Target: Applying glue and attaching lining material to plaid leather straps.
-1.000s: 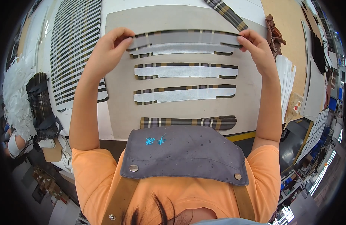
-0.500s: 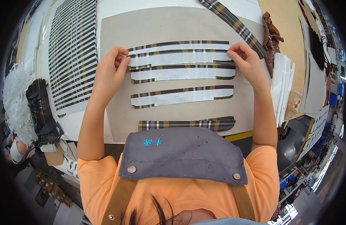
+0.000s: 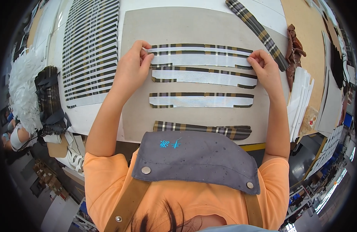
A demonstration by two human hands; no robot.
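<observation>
A long plaid fabric strip with a white backing [image 3: 201,60] is stretched sideways between my two hands. My left hand [image 3: 135,67] pinches its left end between thumb and fingers. At the right end, my right hand [image 3: 266,70] pinches its corner. This strip overlaps another plaid-edged strip [image 3: 201,46] just beyond it, of which the far edge shows. Closer to me lie two similar strips, one right below the held one [image 3: 204,76] and one apart from it [image 3: 201,101]. All rest on a grey board [image 3: 178,27].
Folded plaid strips [image 3: 201,128] lie at the board's near edge, and a plaid bundle [image 3: 259,33] at far right. Rows of plaid strips [image 3: 91,54] cover a sheet at left. White strips [image 3: 301,102] and crumpled brown material [image 3: 295,50] sit at right; white scraps [image 3: 25,89] at far left.
The whole view has shifted, so the board and strips appear farther right. Both hands still pinch the same strip's ends, with little movement against the other strips.
</observation>
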